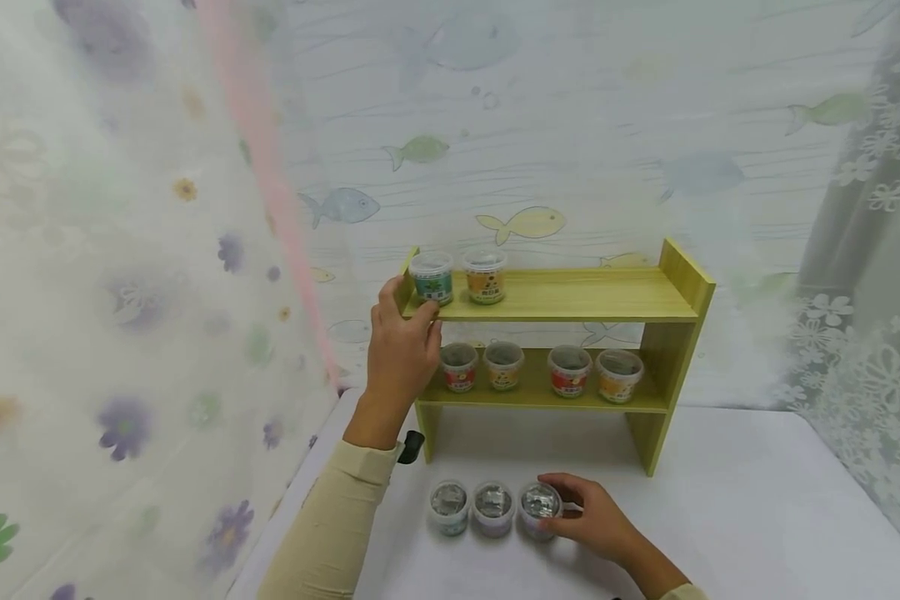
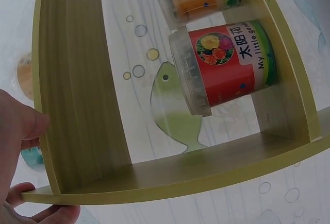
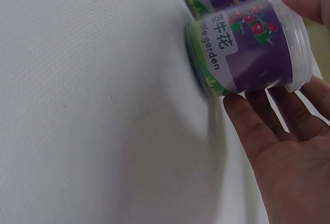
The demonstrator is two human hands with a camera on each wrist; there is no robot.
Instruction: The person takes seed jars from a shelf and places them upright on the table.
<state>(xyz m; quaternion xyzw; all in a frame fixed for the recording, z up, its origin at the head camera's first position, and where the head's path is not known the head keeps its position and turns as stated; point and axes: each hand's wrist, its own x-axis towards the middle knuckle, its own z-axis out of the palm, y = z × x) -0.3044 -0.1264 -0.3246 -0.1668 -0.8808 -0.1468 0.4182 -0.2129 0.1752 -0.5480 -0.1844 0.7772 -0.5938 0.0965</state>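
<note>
At the top left corner of the yellow-green shelf [image 1: 592, 293], the left hand [image 1: 401, 354] grips the board and side panel, its thumb just below a teal-labelled cup [image 1: 432, 280]. In the left wrist view, the thumb of the left hand [image 2: 18, 136] lies on the board edge and other fingers reach round the side panel. On the white table, the right hand [image 1: 596, 521] holds the rightmost of three lidded cups [image 1: 540, 502]. The right wrist view shows this purple-labelled cup [image 3: 258, 49] between thumb and fingers of the right hand [image 3: 289, 147].
An orange-labelled cup [image 1: 485, 277] stands on the upper board. Red-labelled cups [image 1: 460, 367] and orange-labelled cups [image 1: 619, 377] stand on the lower board. Two lidded cups [image 1: 449, 508] stand left of the held one. Patterned curtains [image 1: 142, 275] hang behind and beside the table [image 1: 750, 500].
</note>
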